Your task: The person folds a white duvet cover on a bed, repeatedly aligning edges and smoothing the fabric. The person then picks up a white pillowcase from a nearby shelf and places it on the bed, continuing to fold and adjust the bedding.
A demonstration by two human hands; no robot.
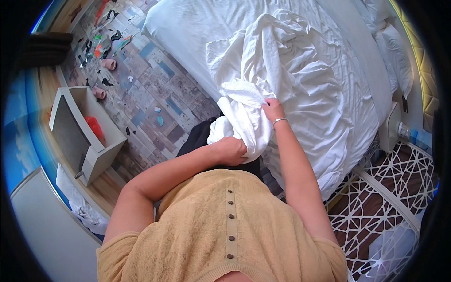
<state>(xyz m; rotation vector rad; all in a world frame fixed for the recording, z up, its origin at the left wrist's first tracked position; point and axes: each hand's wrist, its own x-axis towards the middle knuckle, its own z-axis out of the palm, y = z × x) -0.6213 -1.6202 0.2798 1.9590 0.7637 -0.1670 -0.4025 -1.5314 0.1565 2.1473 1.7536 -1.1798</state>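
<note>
A white sheet (300, 70) lies crumpled over the bed, its near end bunched up in front of my body. My left hand (229, 151) is closed on the gathered cloth close to my waist. A little farther off and to the right, my right hand (273, 111), with a bracelet at the wrist, pinches a fold of the same sheet. Between the two hands the cloth hangs in thick, loose folds past the bed's edge. The fingertips of my left hand are partly hidden in the fabric.
The bed (174, 23) has a smooth white cover, with pillows (392, 51) at the right. On the left stands a cabinet (96, 155) with a red bag (94, 127) inside. Pink slippers (109, 64) and scattered scraps lie on the floor. A white lattice screen (376, 211) is at the lower right.
</note>
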